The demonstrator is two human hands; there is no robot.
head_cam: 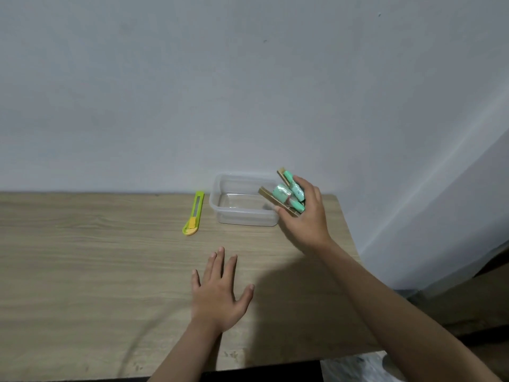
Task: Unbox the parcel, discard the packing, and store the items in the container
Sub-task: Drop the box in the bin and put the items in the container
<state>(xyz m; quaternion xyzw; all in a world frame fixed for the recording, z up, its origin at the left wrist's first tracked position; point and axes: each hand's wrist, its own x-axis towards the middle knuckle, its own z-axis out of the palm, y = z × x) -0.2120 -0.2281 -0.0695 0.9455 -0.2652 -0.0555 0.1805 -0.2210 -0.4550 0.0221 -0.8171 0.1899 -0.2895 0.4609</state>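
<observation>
My right hand (305, 219) grips a small brown cardboard box (272, 201), tilted on its side over the right end of a clear plastic container (228, 213). Several mint-green wrapped items (292, 193) show in the box's open mouth, which faces the container. The container stands at the back of the wooden table and looks empty. My left hand (220, 293) lies flat on the table, fingers spread, holding nothing.
A green and yellow utility knife (194, 213) lies just left of the container. A pale wall rises right behind the table. The table's right edge (349, 244) runs close past my right forearm, and crumpled white plastic (355, 368) lies below the front edge.
</observation>
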